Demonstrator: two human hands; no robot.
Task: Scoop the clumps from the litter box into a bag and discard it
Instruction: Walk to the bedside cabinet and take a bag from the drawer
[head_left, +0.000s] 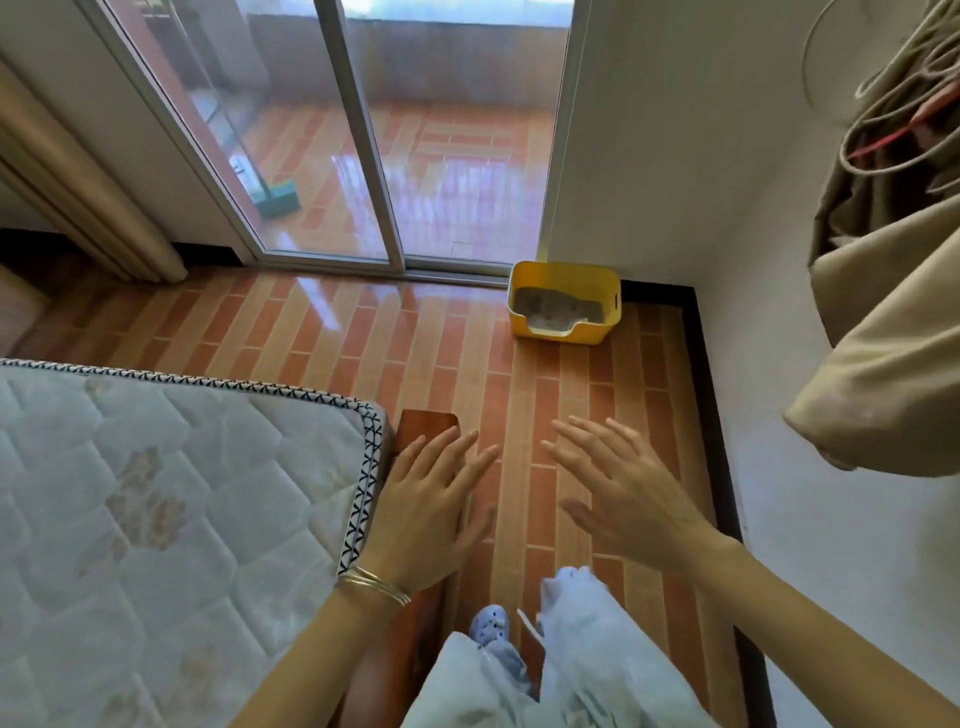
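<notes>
Litter box (597, 332), yellow, sits on the tiled floor (415, 353) in the far corner. Its back is just beside the sliding door (358, 130) track, and its right side is near the white wall (675, 182) and dark skirting (696, 332). Grey litter (556, 306) lies inside, and a low notch in the front wall faces the person. Behind the glass, a green broom head (278, 197) rests on the balcony tiles.

Floor stretches between the box and the hands. The left hand (431, 499) and right hand (623, 488) hover palm-down, well apart from the box, with fingers straight and spread, holding nothing. The left wrist wears thin bangles (374, 584). The left hand overlaps the corner of the wooden bed frame (423, 423); whether it touches it cannot be told. A quilted mattress (156, 493) fills the near left. Beige cloth (893, 338) and looped cords (904, 104) hang at the right against the wall. Below, pale trousers (587, 649) and a pale shoe (491, 621) show.
</notes>
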